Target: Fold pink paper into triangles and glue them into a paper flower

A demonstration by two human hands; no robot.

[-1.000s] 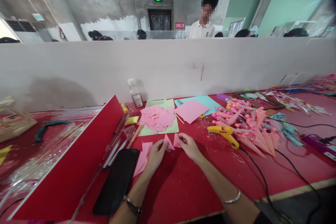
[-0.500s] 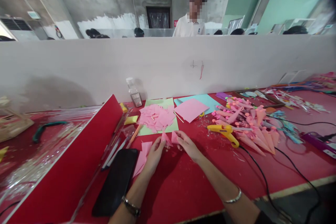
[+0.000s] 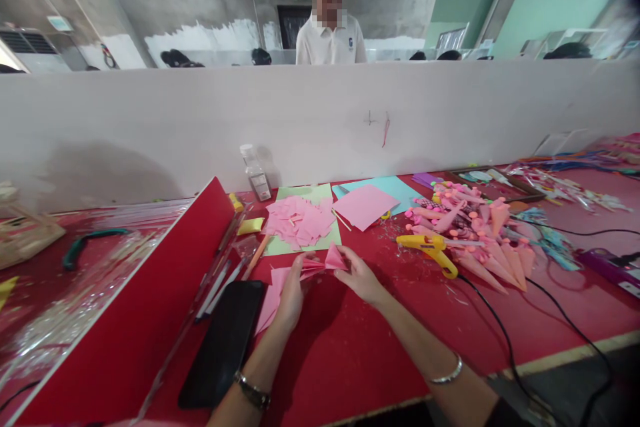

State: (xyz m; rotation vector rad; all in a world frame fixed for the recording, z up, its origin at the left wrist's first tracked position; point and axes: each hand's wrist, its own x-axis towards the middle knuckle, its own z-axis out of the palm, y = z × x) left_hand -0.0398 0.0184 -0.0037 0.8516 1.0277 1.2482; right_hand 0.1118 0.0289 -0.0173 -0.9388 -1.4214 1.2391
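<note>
A white partition crosses the frame behind a red table. A red board slants through the lower left; a heap of pink cones lies right of centre. A black phone rests left of lower centre, with a pile of pink paper pieces above it. Just below that pile, the left hand and right hand each pinch folded pink paper; whether it is joined is unclear. The step looks like shaping folds; the next move probably calls for light, steady fingertips.
</note>
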